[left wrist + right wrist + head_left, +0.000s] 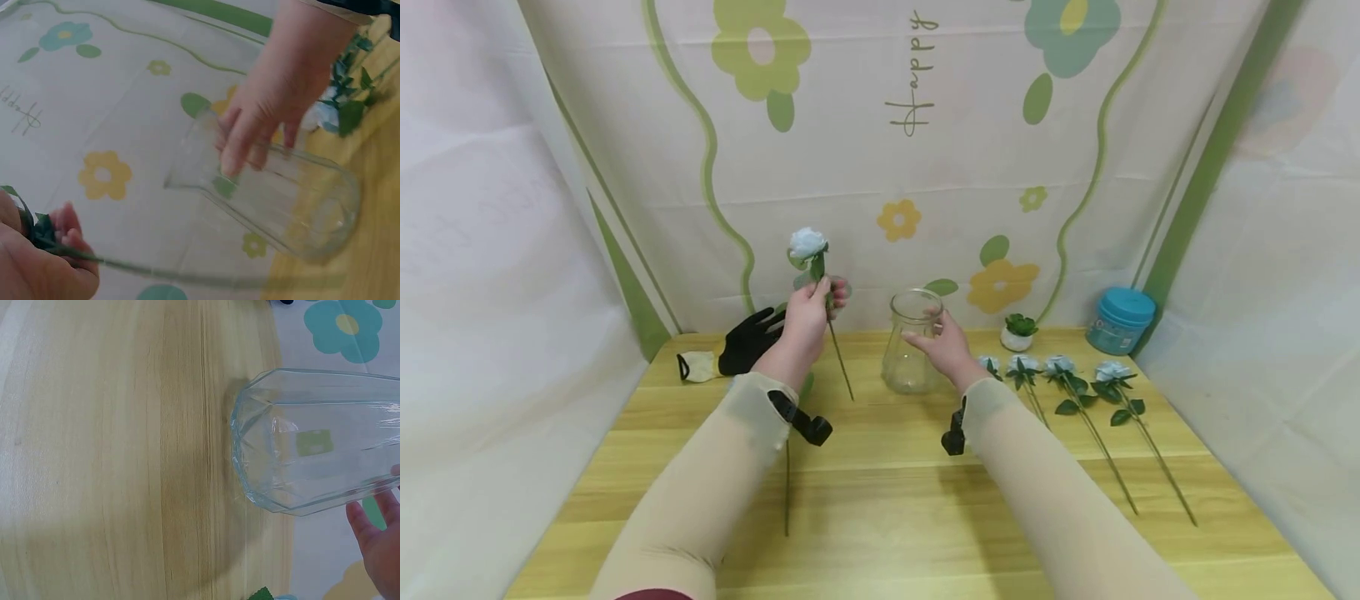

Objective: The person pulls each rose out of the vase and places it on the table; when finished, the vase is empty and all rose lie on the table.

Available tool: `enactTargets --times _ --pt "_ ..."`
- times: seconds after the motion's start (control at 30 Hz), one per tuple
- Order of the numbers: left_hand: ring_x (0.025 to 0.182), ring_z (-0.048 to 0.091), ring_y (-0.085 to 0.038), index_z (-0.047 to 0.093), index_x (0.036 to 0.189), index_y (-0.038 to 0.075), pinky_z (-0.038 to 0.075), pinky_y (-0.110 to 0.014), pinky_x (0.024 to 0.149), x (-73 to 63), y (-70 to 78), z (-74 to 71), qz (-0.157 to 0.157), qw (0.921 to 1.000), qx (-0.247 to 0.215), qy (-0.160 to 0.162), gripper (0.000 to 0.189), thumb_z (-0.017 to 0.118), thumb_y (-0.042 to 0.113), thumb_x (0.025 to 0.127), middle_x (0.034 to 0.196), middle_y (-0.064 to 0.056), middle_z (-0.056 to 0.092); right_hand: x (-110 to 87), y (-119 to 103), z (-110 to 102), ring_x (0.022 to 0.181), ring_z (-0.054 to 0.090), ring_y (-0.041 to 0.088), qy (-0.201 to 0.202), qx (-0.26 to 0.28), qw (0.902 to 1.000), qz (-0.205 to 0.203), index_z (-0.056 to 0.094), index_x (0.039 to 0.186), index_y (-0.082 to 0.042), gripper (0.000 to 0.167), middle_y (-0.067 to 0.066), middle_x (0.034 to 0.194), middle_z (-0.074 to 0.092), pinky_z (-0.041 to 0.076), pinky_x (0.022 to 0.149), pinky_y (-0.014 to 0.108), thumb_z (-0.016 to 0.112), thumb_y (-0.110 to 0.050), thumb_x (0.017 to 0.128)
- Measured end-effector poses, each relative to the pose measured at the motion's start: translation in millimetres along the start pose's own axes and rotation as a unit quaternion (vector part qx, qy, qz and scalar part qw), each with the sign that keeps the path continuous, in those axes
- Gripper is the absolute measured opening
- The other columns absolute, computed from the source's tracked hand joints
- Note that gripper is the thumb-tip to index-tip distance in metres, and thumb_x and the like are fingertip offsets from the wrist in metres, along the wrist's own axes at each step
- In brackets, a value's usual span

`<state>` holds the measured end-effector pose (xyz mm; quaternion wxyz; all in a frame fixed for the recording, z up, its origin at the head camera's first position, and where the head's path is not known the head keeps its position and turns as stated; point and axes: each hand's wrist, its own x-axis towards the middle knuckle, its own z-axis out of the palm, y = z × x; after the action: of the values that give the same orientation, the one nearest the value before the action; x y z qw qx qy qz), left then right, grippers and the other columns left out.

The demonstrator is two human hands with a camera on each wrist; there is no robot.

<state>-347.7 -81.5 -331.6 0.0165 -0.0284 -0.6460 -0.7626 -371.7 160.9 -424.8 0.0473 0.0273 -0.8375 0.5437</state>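
My left hand (808,317) pinches the green stem of a pale blue-white artificial rose (808,243), bloom up and stem slanting down to the right. In the left wrist view the stem (150,270) runs out of the fingers toward the table. My right hand (950,346) grips a clear glass vase (897,362) by its upper side, thumb toward me. The vase stands upright, mouth up, and its faceted base (250,481) is close over the wood in the right wrist view. The rose stem hangs to the left of the vase, apart from it.
Several similar roses (1060,364) lie on the wooden table (880,517) at the right. Another stem (787,492) shows beneath my left arm. A black glove (749,342) lies back left; a small potted succulent (1018,332) and a blue-lidded tub (1120,321) stand back right. A patterned curtain (850,167) hangs behind.
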Motion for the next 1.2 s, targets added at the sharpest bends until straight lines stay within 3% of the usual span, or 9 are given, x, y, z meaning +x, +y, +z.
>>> enactTargets --times 0.13,0.17,0.33,0.37,0.57,0.73,0.93,1.07,1.2 --pt "0.109 0.056 -0.030 0.065 0.123 0.000 0.041 -0.039 0.092 -2.2 -18.4 -10.5 -0.042 0.9929 0.111 -0.013 0.047 0.039 0.036 0.108 0.115 -0.013 0.063 -0.5 0.2 0.1 0.135 0.039 0.033 -0.002 0.001 1.0000 -0.007 0.043 0.140 -0.020 0.070 0.008 0.151 0.040 0.041 0.102 0.053 0.078 -0.044 0.084" --pt "0.098 0.059 -0.029 0.068 0.121 0.003 0.043 -0.040 0.086 -2.7 -24.0 -13.0 -0.043 0.9866 0.157 -0.014 0.047 0.040 0.037 0.107 0.105 -0.012 0.065 -0.5 0.2 0.3 0.135 0.039 0.033 -0.001 0.000 1.0000 -0.007 0.043 0.140 -0.020 0.069 0.008 0.151 0.040 0.041 0.102 0.053 0.078 -0.044 0.084" --pt "0.046 0.034 -0.011 0.074 0.104 0.004 0.034 -0.031 0.049 -6.4 -49.7 -23.5 -0.061 0.9362 0.346 -0.020 0.049 0.045 0.043 0.105 0.054 0.003 0.040 -0.1 0.0 0.8 0.135 0.039 0.032 0.003 -0.005 0.9999 -0.008 0.044 0.138 -0.021 0.068 0.008 0.150 0.040 0.041 0.102 0.053 0.078 -0.045 0.084" --pt "0.042 0.024 -0.011 0.074 0.102 0.003 0.027 -0.029 0.044 -6.6 -55.2 -25.1 -0.073 0.9328 0.352 -0.027 0.048 0.046 0.042 0.105 0.049 0.004 0.029 0.0 0.0 1.0 0.134 0.039 0.032 0.004 -0.006 0.9999 -0.010 0.044 0.138 -0.021 0.068 0.008 0.149 0.040 0.041 0.102 0.053 0.078 -0.044 0.085" --pt "0.040 0.022 -0.010 0.073 0.077 0.001 0.025 -0.024 0.038 -10.5 -85.6 -31.2 -0.088 0.9203 0.373 -0.078 0.045 0.054 0.032 0.103 0.046 0.004 0.030 -0.1 0.6 1.7 0.135 0.039 0.031 0.001 0.000 1.0000 -0.008 0.043 0.138 -0.022 0.067 0.008 0.149 0.040 0.042 0.101 0.052 0.078 -0.043 0.085" --pt "0.040 0.033 -0.012 0.043 0.054 0.011 0.032 -0.026 0.041 -15.8 -104.8 -29.4 -0.093 0.9065 0.406 -0.072 0.052 0.065 0.028 0.097 0.048 -0.003 0.049 -0.6 0.4 1.2 0.137 0.037 0.031 0.001 0.001 1.0000 -0.004 0.043 0.139 -0.024 0.067 0.009 0.150 0.039 0.041 0.102 0.053 0.077 -0.045 0.085" --pt "0.046 0.053 -0.017 0.061 0.061 0.004 0.042 -0.027 0.043 -21.0 -107.8 -27.6 -0.113 0.8892 0.438 -0.067 0.036 0.057 0.012 0.096 0.058 -0.010 0.064 -1.4 -1.5 0.1 0.138 0.034 0.032 -0.001 0.002 1.0000 0.000 0.042 0.142 -0.022 0.070 0.010 0.151 0.037 0.039 0.103 0.054 0.077 -0.044 0.085" --pt "0.048 0.061 -0.018 0.066 0.066 0.000 0.053 -0.030 0.051 -20.5 -112.4 -26.9 -0.133 0.8857 0.439 -0.074 0.028 0.052 0.002 0.090 0.059 -0.009 0.065 -2.4 -2.4 -0.5 0.138 0.035 0.032 0.002 0.003 1.0000 0.002 0.043 0.141 -0.023 0.068 0.010 0.150 0.038 0.039 0.103 0.053 0.077 -0.044 0.085" --pt "0.046 0.061 -0.017 0.064 0.069 -0.002 0.056 -0.032 0.052 -20.5 -117.7 -27.3 -0.153 0.8971 0.409 -0.069 0.023 0.052 -0.003 0.089 0.057 -0.010 0.064 -3.2 -3.3 -0.2 0.137 0.036 0.032 0.003 0.001 1.0000 0.001 0.044 0.140 -0.024 0.068 0.010 0.150 0.039 0.040 0.103 0.053 0.078 -0.044 0.084"
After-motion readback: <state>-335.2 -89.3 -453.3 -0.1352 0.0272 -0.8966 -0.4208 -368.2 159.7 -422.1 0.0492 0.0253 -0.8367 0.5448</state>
